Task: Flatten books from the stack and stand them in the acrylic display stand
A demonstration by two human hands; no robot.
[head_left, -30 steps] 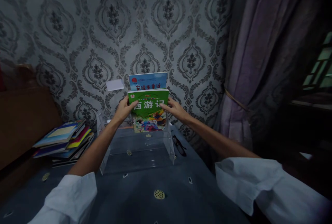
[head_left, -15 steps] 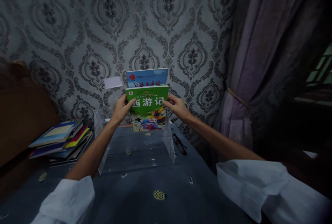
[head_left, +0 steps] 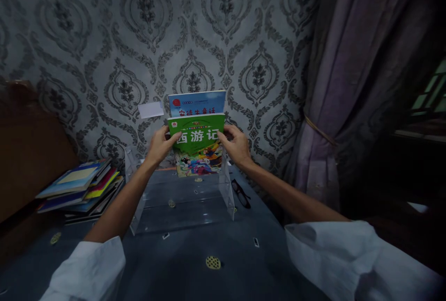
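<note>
A green book [head_left: 198, 145] with white characters and a colourful picture stands upright between my two hands. My left hand [head_left: 161, 144] grips its left edge, thumb on the front cover. On the opposite edge my right hand [head_left: 237, 144] is closed in the same way; its other fingers are partly behind the book. Just behind rises a blue book [head_left: 200, 101] with red characters, only its top part showing. Both books are at the back of a clear acrylic rack [head_left: 228, 194] with stepped tiers. Whether the green book's lower edge rests on the rack I cannot tell.
A pile of books [head_left: 81, 187] lies on the left of the dark patterned tabletop [head_left: 188, 273], near a brown box [head_left: 31, 152]. Black-framed glasses [head_left: 241, 193] lie right of the rack. Patterned wallpaper is behind; a tied purple curtain [head_left: 324, 120] hangs at the right.
The green book has shifted very slightly left, still in both hands. My right hand's fingers have bent more around its edge. The view has moved a little.
</note>
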